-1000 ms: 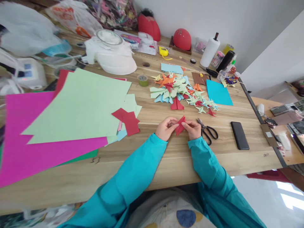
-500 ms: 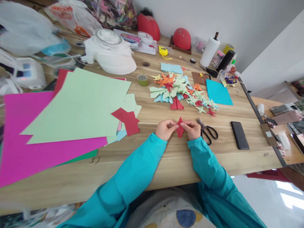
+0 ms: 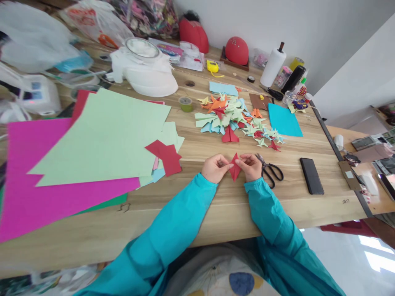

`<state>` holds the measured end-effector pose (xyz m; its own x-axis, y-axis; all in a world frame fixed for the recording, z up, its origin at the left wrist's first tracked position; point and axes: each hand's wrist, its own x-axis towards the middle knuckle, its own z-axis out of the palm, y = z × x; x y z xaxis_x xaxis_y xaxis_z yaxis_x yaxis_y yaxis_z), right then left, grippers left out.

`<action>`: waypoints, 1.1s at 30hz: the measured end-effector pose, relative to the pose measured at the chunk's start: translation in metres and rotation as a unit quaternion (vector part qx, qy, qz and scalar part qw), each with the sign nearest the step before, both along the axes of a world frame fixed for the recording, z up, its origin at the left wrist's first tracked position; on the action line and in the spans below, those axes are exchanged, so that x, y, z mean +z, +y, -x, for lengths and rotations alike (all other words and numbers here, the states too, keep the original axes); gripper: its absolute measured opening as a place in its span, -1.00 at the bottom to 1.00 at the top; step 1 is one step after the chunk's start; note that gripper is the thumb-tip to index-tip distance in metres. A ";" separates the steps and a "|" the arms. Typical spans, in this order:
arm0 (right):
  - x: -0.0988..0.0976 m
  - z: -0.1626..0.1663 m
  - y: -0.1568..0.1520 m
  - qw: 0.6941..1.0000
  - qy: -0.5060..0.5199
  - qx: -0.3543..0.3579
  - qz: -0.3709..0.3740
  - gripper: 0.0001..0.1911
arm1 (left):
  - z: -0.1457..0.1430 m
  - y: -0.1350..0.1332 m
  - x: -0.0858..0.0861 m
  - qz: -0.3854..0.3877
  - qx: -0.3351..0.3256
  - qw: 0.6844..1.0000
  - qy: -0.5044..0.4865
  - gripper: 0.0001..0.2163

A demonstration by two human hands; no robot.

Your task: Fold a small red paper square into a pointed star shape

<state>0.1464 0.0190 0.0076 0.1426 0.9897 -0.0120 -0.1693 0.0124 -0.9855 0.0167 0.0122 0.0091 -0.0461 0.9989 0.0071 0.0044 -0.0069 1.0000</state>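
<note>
A small piece of red paper (image 3: 235, 172), folded into a narrow diamond, is held low over the wooden table between both hands. My left hand (image 3: 215, 167) pinches its left edge with thumb and fingers. On the other side, my right hand (image 3: 250, 166) grips the upper right part, its thumb lying across the paper. Black-handled scissors (image 3: 271, 169) lie just beyond my right hand, partly hidden by it. A heap of folded paper pieces (image 3: 231, 110) in green, orange, blue and red spreads out behind the hands, with a red folded piece (image 3: 230, 135) at its near edge.
Large green sheets (image 3: 108, 139) overlap a magenta sheet (image 3: 18, 185) on the left, with red paper scraps (image 3: 169, 159) beside them. To the right lie a phone (image 3: 311, 176) and a blue square sheet (image 3: 284, 119). A tape roll (image 3: 185, 104) stands left of the heap.
The folded red paper has shifted and tilted very slightly between my fingers. My right thumb has moved a little; both hands keep their hold.
</note>
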 end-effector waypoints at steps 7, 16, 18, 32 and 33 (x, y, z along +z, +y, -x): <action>0.000 0.002 -0.003 0.992 -0.053 0.103 0.051 -0.69 | 0.004 0.005 0.001 0.017 0.040 0.998 -0.054 -0.77; 0.001 0.002 -0.004 0.994 -0.051 0.092 0.003 -0.73 | 0.004 0.008 0.000 0.042 0.002 0.993 -0.110 -0.69; 0.000 0.001 -0.004 0.993 -0.062 0.098 -0.014 -0.73 | 0.003 0.007 0.002 0.035 -0.016 0.991 -0.127 -0.63; -0.003 0.005 -0.008 0.988 -0.092 0.122 0.008 -0.73 | 0.007 0.006 -0.004 0.006 -0.031 0.998 -0.063 -0.80; -0.003 0.005 -0.008 0.988 -0.089 0.122 0.008 -0.72 | 0.007 0.006 -0.003 0.009 -0.033 0.997 -0.066 -0.80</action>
<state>0.1411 0.0106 0.0050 -0.0996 0.9948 -0.0235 0.0102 -0.0226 -0.9997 0.0095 0.0186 0.0059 0.0208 0.9997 -0.0124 -0.1262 0.0150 0.9919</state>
